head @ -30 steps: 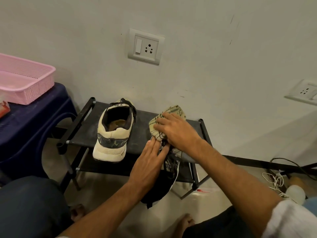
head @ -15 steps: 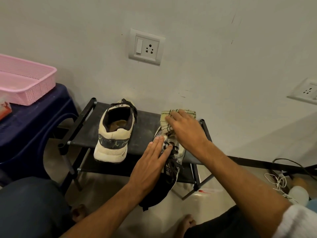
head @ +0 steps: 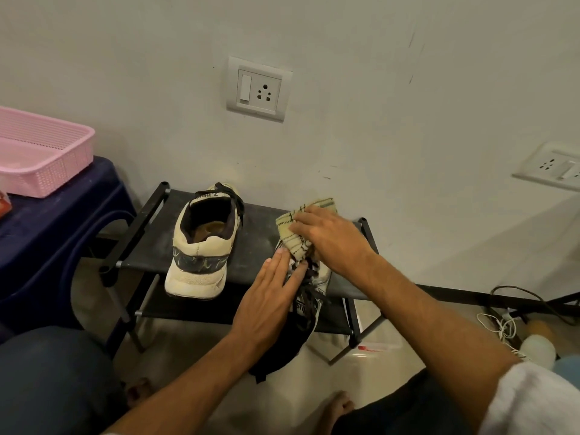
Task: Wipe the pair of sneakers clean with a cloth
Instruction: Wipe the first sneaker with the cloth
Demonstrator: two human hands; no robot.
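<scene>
Hands: R hand [head: 329,243] grips yellow cloth [head: 293,229], fingers curled over it, pressing it on toe end of laced sneaker [head: 323,275]; L hand [head: 270,296] flat, fingers straight, against that shoe's side at 7 o'clock of cloth. Laced sneaker lies at front R of black rack [head: 251,257], heel overhanging toward 6 o'clock. Second sneaker [head: 201,246] stands on rack top at 9 o'clock of hands, heel to camera; pink basket [head: 47,158] on blue stool [head: 56,221] further out, 10 o'clock.
</scene>
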